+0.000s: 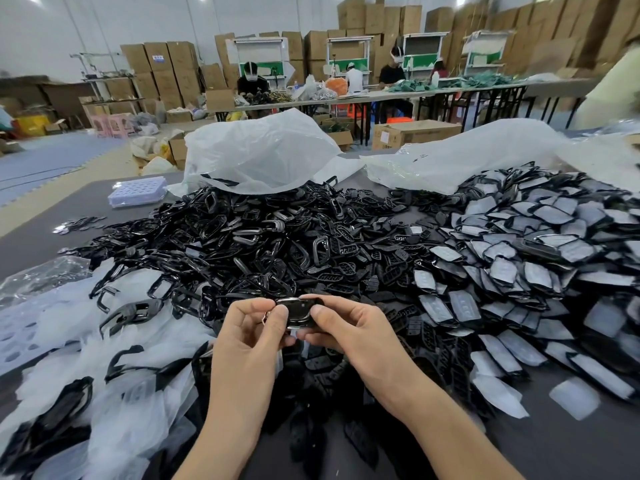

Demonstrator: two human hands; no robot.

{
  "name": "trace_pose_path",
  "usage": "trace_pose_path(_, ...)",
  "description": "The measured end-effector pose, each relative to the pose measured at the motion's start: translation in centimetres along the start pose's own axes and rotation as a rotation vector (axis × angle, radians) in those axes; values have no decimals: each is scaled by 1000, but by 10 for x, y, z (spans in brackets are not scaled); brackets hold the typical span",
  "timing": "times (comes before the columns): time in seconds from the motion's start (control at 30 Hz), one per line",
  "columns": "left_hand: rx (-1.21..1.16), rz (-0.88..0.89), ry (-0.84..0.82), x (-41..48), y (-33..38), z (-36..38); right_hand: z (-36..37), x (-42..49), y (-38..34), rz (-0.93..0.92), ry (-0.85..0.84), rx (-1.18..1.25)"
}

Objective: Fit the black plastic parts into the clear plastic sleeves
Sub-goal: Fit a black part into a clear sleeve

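Note:
Both my hands meet low in the middle of the view over a heap of parts. My left hand (254, 327) and my right hand (341, 323) pinch one small black plastic part (300, 313) between thumbs and fingers; its top edge glints, and I cannot tell whether a sleeve is on it. A big pile of loose black frames (221, 237) and perforated black inserts (346, 268) spreads behind the hands. To the right lies a pile of flat black parts with pale film faces (512, 244). Clear plastic sleeves (114, 386) lie in a loose heap at the lower left.
Two large crumpled white plastic bags (263, 154) (478, 157) lie at the back of the dark table (554, 455). A clear plastic box (136, 192) sits at the table's far left. Beyond are cardboard cartons, long tables and several seated people.

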State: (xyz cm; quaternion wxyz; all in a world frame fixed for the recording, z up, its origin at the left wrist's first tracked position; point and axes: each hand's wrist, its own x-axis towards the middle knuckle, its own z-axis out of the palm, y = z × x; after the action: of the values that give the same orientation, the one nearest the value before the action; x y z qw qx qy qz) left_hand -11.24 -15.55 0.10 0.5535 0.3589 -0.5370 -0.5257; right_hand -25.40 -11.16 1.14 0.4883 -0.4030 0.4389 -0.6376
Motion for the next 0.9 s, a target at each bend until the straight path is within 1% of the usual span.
trace_pose_path(0.1, 115, 38, 10, -2, 2, 2, 1, -1, 1, -7, -38, -16)
trace_pose_path(0.27, 239, 14, -138, 1, 9, -5, -4, -1, -4, -27, -64, -69)
trace_pose_path(0.37, 329, 70, -166, 3, 13, -8, -6, -1, -4, -41, -82, -105)
trace_pose_path(0.43, 369, 116, -153, 2, 15, -8, -8, 0, -4, -51, -76, -122)
trace_pose_path(0.53, 361, 132, -104, -1, 14, -5, -8, 0, -2, -86, -58, -176)
trace_pose_path(0.63, 507, 192, -61, -4, 11, -2, -7, 0, 1, -110, -46, -272)
trace_pose_path(0.7, 668, 309, -57, -5, 11, -3, -10, 1, 0, -133, 11, -330)
trace_pose_path(0.77, 818, 393, -87, -4, 11, -7, -17, 3, -2, -168, 125, -346)
trace_pose_path(0.9, 1117, 500, -136, 1, 5, -18, -33, 8, -6, -189, 354, -247)
